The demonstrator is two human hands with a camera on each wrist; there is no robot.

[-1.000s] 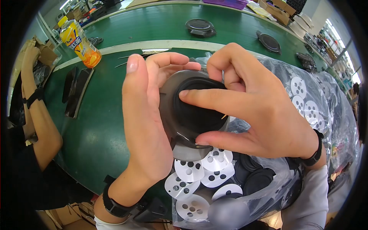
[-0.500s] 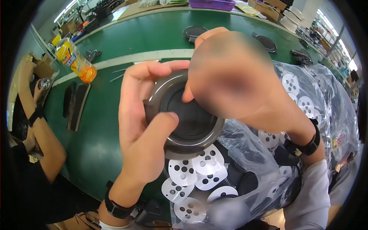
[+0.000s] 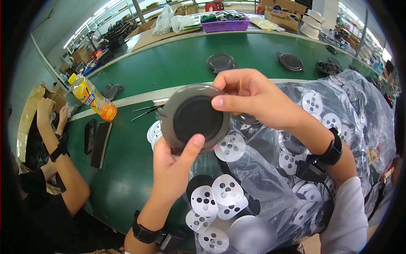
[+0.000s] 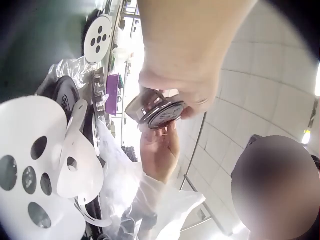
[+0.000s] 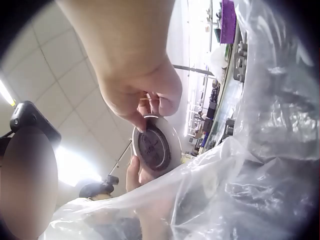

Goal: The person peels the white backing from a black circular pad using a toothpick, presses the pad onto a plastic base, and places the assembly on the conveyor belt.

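Observation:
A round smoky see-through plastic cover (image 3: 170, 120) with a black disc (image 3: 196, 120) at its middle is held up in both hands, its face turned to the head camera. My left hand (image 3: 171, 173) grips its lower edge, thumb over the front. At the upper right rim, my right hand (image 3: 264, 101) pinches the cover between thumb and fingers. A thin tan stick (image 3: 240, 85) shows among the right fingers. From the side, the left wrist view has the cover (image 4: 142, 107) between both hands; the right wrist view shows the disc (image 5: 154, 149) with faint markings.
White perforated discs (image 3: 204, 201) lie below the hands, beside a clear plastic bag (image 3: 270, 190) holding more. An orange drink bottle (image 3: 94, 99), tweezers (image 3: 144, 111) and dark strips (image 3: 100, 144) lie leftward. Dark round parts (image 3: 222, 62) sit beyond. Another person's arm (image 3: 67, 163) is at left.
My right hand has gone from pressing on the black disc to pinching the cover's rim. The cover has been tilted up to face the camera, and the head view has lifted.

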